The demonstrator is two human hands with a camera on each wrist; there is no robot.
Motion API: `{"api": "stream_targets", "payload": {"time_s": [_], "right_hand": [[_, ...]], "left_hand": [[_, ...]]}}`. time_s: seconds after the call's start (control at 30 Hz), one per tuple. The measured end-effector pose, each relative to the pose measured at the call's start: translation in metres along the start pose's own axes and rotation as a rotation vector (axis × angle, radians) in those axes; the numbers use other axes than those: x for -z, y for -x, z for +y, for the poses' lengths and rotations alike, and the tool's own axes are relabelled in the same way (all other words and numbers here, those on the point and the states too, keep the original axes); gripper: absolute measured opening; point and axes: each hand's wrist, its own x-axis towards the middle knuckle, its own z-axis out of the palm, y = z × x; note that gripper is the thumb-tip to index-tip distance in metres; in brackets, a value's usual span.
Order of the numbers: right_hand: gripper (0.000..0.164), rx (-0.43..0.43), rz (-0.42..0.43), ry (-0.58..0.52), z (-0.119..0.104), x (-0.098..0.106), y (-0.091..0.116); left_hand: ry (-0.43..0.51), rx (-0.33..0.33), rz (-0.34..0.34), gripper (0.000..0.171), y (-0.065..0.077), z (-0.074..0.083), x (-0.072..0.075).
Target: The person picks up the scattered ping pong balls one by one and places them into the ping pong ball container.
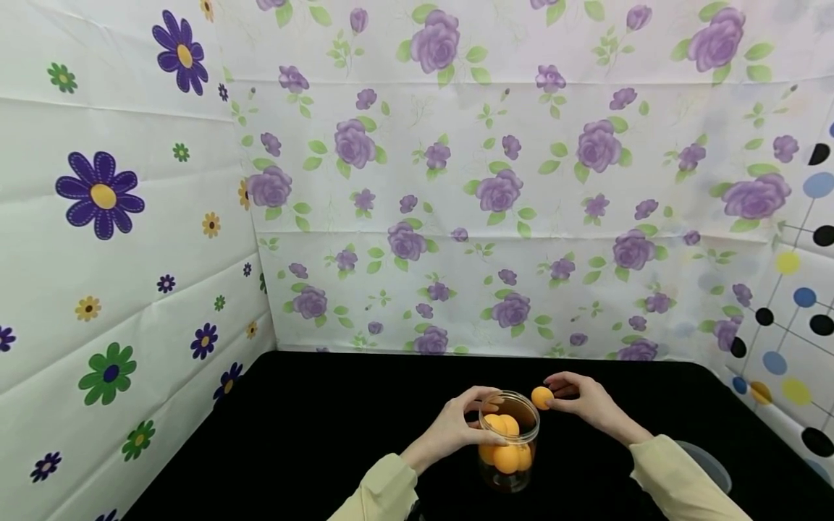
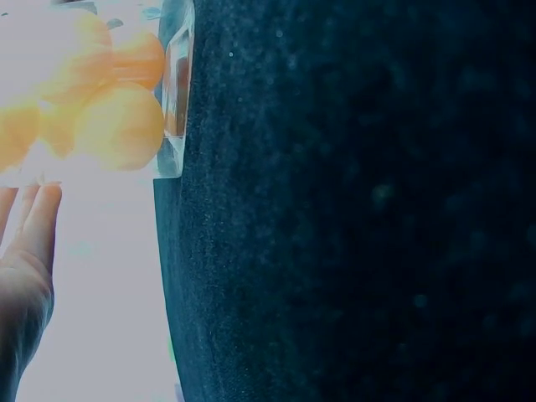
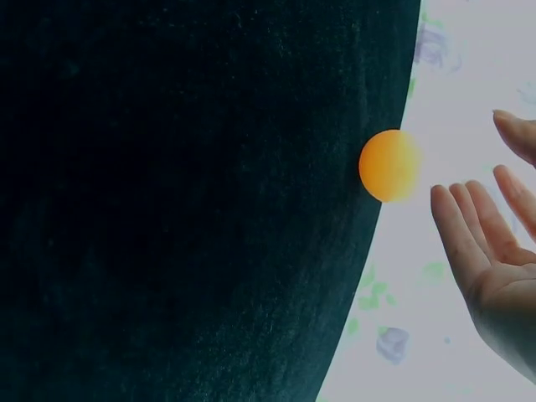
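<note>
My left hand [image 1: 454, 427] grips a clear jar [image 1: 512, 483] near its rim, the thumb across the front and the other fingers at the far side. The jar stands upright, uncovered, with several orange ping-pong balls [image 1: 506, 458] inside. To the right of the rim, my right hand [image 1: 589, 405] holds another orange ping-pong ball [image 1: 541, 397] off the table at its fingertips. The right wrist view shows this ball [image 3: 388, 166] beside the fingertips, with its bright side washed out. Glare hides part of the jar [image 2: 174, 100] in the left wrist view.
Partly behind my right sleeve lies a round greyish disc [image 1: 710, 467] on the black tabletop [image 1: 352, 405]. Floral sheets [image 1: 404, 195] hang behind the table, with patterned sheets along both sides.
</note>
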Motion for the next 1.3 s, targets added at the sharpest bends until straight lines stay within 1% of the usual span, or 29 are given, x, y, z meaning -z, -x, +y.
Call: {"api": "stream_targets", "payload": {"time_s": [0.1,0.27,0.53,0.97,1.3], "right_hand": [[0.040,-0.004,0.008,0.012,0.001,-0.002,-0.002],[0.044,0.019,0.013,0.044,0.000,-0.005,-0.003],[0.045,0.011,0.053,0.087,0.004,-0.006,-0.007],[0.048,-0.011,0.059,0.063,0.012,-0.010,-0.013],[0.048,-0.026,0.085,0.077,0.017,-0.014,-0.016]], "left_hand": [[-0.008,0.003,0.004,0.055,0.000,0.000,0.000],[-0.018,0.003,0.008,0.054,0.000,-0.001,0.000],[-0.011,0.003,0.000,0.054,0.000,0.000,0.000],[-0.009,0.002,0.000,0.054,0.000,0.000,0.000],[-0.012,0.001,-0.002,0.054,-0.001,0.000,0.000]]}}
